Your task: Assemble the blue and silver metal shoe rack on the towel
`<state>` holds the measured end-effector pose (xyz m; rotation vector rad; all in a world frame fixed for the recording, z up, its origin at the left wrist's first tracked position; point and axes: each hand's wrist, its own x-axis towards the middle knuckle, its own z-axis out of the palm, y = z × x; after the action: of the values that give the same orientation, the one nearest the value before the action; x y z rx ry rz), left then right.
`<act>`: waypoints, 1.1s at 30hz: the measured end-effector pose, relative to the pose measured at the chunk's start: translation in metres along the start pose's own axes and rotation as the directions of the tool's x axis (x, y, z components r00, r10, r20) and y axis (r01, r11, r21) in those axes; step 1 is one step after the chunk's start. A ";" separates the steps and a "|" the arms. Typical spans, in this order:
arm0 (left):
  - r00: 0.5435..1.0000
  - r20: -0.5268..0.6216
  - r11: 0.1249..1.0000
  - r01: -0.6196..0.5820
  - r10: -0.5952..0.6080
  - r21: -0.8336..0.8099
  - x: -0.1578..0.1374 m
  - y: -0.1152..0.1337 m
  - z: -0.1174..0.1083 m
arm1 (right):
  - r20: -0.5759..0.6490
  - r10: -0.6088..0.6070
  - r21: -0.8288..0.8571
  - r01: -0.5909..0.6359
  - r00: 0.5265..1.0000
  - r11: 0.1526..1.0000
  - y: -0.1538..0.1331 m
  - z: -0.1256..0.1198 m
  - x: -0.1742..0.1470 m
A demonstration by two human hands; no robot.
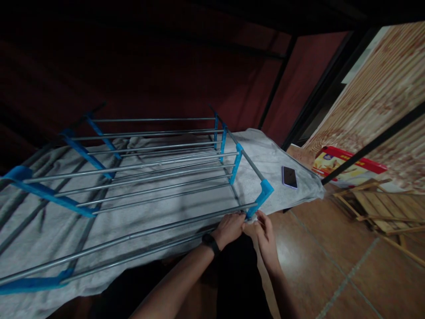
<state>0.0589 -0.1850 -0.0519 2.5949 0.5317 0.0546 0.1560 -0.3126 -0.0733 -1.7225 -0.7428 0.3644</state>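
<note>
Rack of thin grey tubes and blue end pieces lies in front of you, stretched from left to right over a grey cloth. Both your hands are at its near right corner, by the lower end of a blue connector.

Your left hand, with a dark band on the wrist, has its fingers bent in against that lower end, just below the near rail. Your right hand comes from the right, thumb and fingers half curled around the same spot. The fingers hide the contact and the light is dim, so I can't tell how firmly either hand grips, or whether the pale bit between them is a separate part.

Judging by its looks, the frame is light for its length: the tubes seem stiff, smooth and a little slippery, while the blue pieces look like plastic that could crack if you twist hard. You get the surest hold on the connector itself, with one hand bracing the rail close beside the joint. The soft cloth underneath may let the frame slide. A phone lies to the right of the rack.
</note>
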 end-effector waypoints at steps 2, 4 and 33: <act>1.000 0.003 1.000 0.002 -0.002 -0.027 0.000 0.000 -0.001 | 0.078 -0.005 0.015 0.003 0.997 1.000 0.000 0.014 0.013; 1.000 0.021 0.998 0.010 -0.009 -0.056 0.001 0.001 -0.002 | 0.120 0.016 0.002 -0.016 0.993 1.000 0.002 0.024 0.022; 0.999 -0.017 0.994 0.050 -0.052 -0.096 0.017 -0.013 0.013 | 0.249 0.005 -0.377 0.093 0.968 0.921 0.013 0.009 0.058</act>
<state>0.0718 -0.1740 -0.0709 2.4890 0.5875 0.0865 0.1977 -0.2703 -0.0801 -2.0498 -1.0905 0.4256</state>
